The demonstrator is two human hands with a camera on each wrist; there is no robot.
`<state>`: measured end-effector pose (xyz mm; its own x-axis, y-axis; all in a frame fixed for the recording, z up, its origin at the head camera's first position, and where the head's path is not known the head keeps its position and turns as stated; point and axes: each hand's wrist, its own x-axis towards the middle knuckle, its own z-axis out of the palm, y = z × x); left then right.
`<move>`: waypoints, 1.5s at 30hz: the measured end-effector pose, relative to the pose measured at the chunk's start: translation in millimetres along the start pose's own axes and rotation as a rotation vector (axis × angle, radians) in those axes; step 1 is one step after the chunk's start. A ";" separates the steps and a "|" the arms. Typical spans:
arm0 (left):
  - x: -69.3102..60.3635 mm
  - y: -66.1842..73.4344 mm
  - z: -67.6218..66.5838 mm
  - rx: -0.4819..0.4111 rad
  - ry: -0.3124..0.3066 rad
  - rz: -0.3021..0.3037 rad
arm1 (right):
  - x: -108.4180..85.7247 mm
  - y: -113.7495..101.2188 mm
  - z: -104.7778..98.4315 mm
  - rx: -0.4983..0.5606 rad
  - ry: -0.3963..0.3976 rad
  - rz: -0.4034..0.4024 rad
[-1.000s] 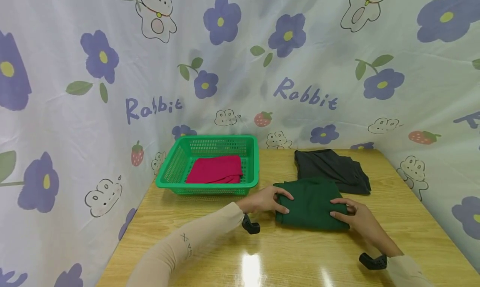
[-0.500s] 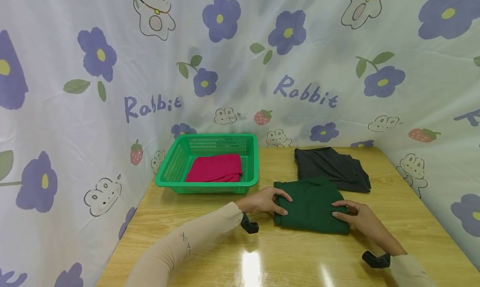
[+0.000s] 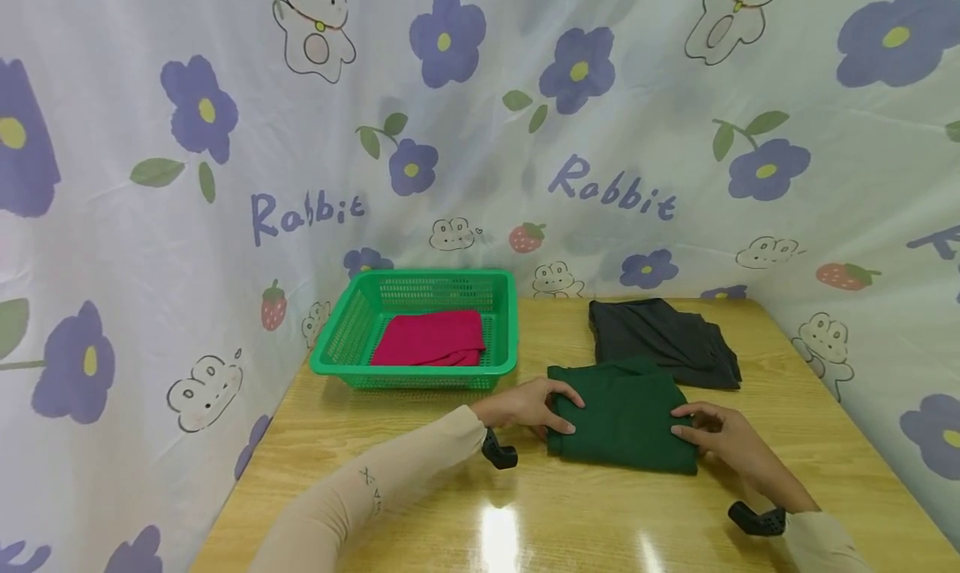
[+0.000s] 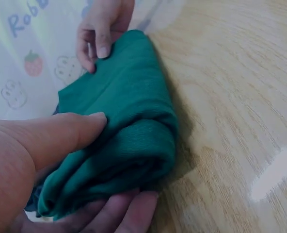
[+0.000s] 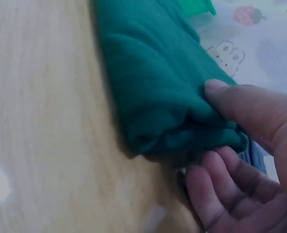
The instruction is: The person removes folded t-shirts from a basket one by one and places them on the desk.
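Observation:
A folded dark green cloth [image 3: 622, 419] lies on the wooden table, with a hand at each side edge. The left hand [image 3: 528, 405] grips its left edge; in the left wrist view the thumb rests on top of the green cloth [image 4: 129, 87] and the fingers are underneath. At the right edge the right hand [image 3: 723, 435] pinches the layers, and the right wrist view has its thumb on top of the cloth [image 5: 153, 73] and fingertips under the end. Several rolled layers show at both ends.
A green plastic basket [image 3: 416, 371] stands at the back left, holding a folded red cloth [image 3: 435, 337]. Behind the green cloth lies a dark grey folded cloth [image 3: 660, 336], close to it. A printed curtain [image 3: 465, 140] hangs behind the table [image 3: 600, 515].
The green cloth's front right part has shifted slightly toward the front of the table, and its back edge looks lower. The right hand has moved slightly with it; the left has barely moved.

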<state>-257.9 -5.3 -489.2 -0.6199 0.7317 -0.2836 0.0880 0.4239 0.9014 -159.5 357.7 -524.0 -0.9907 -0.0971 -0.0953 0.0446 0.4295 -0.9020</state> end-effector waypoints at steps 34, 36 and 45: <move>-24.4 60.1 -43.4 0.022 0.011 0.209 | 41.9 -75.5 18.8 -0.083 0.014 -0.195; -27.6 62.3 -49.8 0.019 0.032 0.219 | 46.1 -84.0 22.3 -0.080 0.006 -0.206; -41.4 60.7 -80.9 0.048 0.152 0.196 | 66.3 -106.3 47.5 -0.042 -0.071 -0.271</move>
<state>-290.0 -53.0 -396.3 -0.6972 0.7151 -0.0496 0.2527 0.3100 0.9165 -223.8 263.0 -454.5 -0.9542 -0.2758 0.1164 -0.2275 0.4156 -0.8806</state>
